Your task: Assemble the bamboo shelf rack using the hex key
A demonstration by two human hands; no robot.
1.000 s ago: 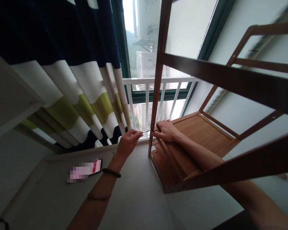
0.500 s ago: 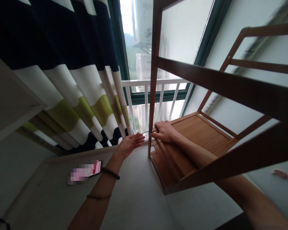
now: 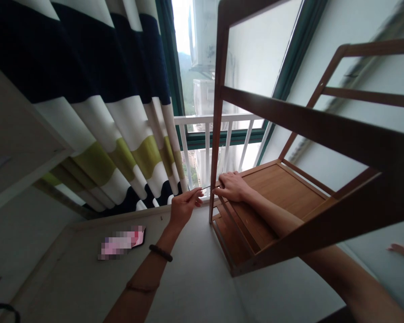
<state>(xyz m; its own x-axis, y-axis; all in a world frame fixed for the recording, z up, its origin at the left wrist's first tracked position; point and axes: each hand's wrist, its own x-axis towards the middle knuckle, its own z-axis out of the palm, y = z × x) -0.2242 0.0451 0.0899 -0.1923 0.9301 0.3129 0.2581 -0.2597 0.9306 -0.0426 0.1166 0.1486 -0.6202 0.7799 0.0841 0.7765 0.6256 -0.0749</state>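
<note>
A brown wooden shelf rack (image 3: 283, 188) stands on the grey floor by the window. My left hand (image 3: 185, 205) pinches a thin metal tool (image 3: 207, 186), perhaps a hex key, whose tip points into the rack's front left post (image 3: 217, 134). My right hand (image 3: 231, 186) reaches through the frame and grips the corner of the middle shelf where it meets that post. My left wrist wears a dark bead bracelet (image 3: 160, 252).
A phone (image 3: 123, 242) lies on the floor to the left. A striped navy, white and green curtain (image 3: 97, 98) hangs beside the window, with a white railing (image 3: 218, 134) behind the rack. A white cabinet edge (image 3: 16, 148) juts in at left.
Half a second ago my left hand had opened with fingers spread off the tool; now it pinches the tool again. My right hand has stayed on the shelf corner.
</note>
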